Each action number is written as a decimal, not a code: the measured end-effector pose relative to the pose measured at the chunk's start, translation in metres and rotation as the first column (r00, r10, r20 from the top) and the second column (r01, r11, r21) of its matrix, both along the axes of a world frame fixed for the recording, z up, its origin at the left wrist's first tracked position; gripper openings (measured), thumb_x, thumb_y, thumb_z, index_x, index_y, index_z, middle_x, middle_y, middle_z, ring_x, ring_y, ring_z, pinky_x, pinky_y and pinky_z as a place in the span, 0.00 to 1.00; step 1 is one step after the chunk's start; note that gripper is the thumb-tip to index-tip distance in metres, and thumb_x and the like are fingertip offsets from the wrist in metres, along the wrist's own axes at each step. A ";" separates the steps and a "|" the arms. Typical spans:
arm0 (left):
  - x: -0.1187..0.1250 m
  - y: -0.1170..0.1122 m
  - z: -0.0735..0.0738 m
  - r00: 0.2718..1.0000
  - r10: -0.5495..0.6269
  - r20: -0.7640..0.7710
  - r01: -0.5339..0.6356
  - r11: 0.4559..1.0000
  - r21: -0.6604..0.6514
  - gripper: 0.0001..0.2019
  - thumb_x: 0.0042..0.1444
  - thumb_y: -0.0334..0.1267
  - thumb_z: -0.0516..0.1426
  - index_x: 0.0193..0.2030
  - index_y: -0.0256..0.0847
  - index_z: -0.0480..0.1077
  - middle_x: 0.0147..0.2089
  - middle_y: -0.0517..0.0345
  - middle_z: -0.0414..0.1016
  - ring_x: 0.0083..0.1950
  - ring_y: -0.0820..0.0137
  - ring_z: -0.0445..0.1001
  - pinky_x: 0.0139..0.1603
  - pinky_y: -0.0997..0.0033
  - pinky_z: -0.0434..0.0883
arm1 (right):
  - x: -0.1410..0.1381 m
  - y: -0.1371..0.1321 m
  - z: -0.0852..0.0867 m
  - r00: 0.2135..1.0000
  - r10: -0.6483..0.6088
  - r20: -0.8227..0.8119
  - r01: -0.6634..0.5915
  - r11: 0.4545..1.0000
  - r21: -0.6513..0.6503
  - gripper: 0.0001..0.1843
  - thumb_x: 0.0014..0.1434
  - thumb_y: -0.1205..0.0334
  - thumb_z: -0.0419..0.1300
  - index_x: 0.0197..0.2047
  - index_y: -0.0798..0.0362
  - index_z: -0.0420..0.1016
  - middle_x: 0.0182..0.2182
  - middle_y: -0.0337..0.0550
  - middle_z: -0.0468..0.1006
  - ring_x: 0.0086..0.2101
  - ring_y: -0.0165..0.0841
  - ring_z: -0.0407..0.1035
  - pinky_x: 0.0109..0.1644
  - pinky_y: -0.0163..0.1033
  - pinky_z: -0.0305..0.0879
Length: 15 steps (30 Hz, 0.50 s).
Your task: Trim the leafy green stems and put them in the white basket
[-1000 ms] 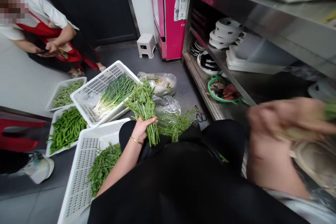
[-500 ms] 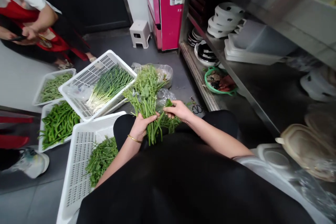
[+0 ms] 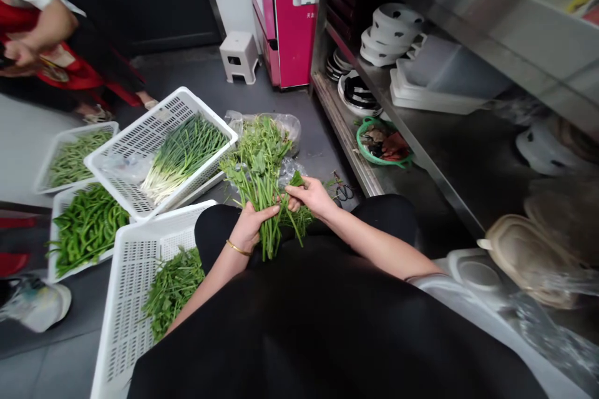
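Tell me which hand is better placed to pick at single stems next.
Probably the right hand: its fingertips pinch a leafy sprig at the edge of the bunch of greens, while the left hand is wrapped around the bunch's stems, so it seems less free.

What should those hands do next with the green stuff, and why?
Perhaps the right hand should pull the green leaf away from the bunch of leafy greens: it pinches that leaf beside the stems, which the left hand grips.
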State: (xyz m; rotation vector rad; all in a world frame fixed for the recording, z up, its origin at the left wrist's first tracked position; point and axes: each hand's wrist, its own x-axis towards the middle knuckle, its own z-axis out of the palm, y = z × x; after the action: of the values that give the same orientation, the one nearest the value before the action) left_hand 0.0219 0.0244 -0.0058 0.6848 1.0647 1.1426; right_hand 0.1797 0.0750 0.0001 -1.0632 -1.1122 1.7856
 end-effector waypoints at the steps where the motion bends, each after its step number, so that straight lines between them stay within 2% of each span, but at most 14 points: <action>1: 0.001 0.000 0.000 1.000 0.008 0.006 -0.008 1.000 -0.012 0.16 0.37 0.32 0.67 0.36 0.35 0.75 0.32 0.54 0.78 0.27 0.71 0.74 0.29 0.72 0.71 | -0.003 -0.001 -0.001 1.000 0.002 -0.001 -0.002 1.000 0.004 0.24 0.39 0.45 0.66 0.30 0.55 0.65 0.15 0.34 0.72 0.17 0.28 0.69 0.20 0.31 0.67; 7: 0.005 -0.002 0.000 1.000 0.024 0.015 -0.022 0.995 -0.099 0.15 0.33 0.30 0.68 0.32 0.34 0.74 0.27 0.57 0.77 0.23 0.72 0.72 0.26 0.72 0.70 | -0.007 -0.006 -0.007 0.996 0.005 0.084 -0.011 0.998 0.066 0.21 0.39 0.49 0.67 0.25 0.55 0.65 0.16 0.33 0.70 0.14 0.24 0.64 0.17 0.29 0.64; 11: 0.004 -0.002 0.002 0.998 0.050 0.026 -0.047 0.994 -0.099 0.15 0.31 0.30 0.68 0.30 0.34 0.73 0.26 0.57 0.77 0.23 0.72 0.72 0.28 0.72 0.70 | 0.008 -0.003 -0.011 0.998 0.060 0.034 -0.060 0.998 -0.004 0.20 0.42 0.50 0.66 0.31 0.56 0.69 0.19 0.33 0.71 0.15 0.23 0.64 0.17 0.28 0.62; 13: 0.002 -0.003 0.003 0.997 0.078 -0.004 -0.078 0.994 -0.080 0.17 0.31 0.30 0.69 0.32 0.34 0.73 0.28 0.57 0.77 0.26 0.71 0.74 0.31 0.71 0.71 | 0.018 -0.001 -0.012 0.993 0.071 0.095 -0.069 0.997 -0.028 0.20 0.43 0.50 0.65 0.33 0.56 0.68 0.20 0.34 0.71 0.16 0.24 0.64 0.17 0.30 0.62; 15: 0.002 -0.003 0.002 0.992 0.114 -0.057 -0.117 0.992 -0.039 0.18 0.31 0.30 0.69 0.33 0.35 0.72 0.30 0.58 0.77 0.29 0.71 0.74 0.34 0.71 0.71 | 0.027 -0.001 -0.009 0.977 -0.018 0.213 0.009 0.999 0.042 0.19 0.44 0.51 0.64 0.35 0.54 0.67 0.20 0.33 0.70 0.16 0.24 0.64 0.17 0.30 0.61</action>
State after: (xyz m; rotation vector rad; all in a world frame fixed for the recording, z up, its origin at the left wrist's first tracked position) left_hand 0.0238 0.0209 -0.0038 0.6306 1.1848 1.2023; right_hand 0.2068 0.0740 -0.0094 -1.2573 -1.2606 1.6597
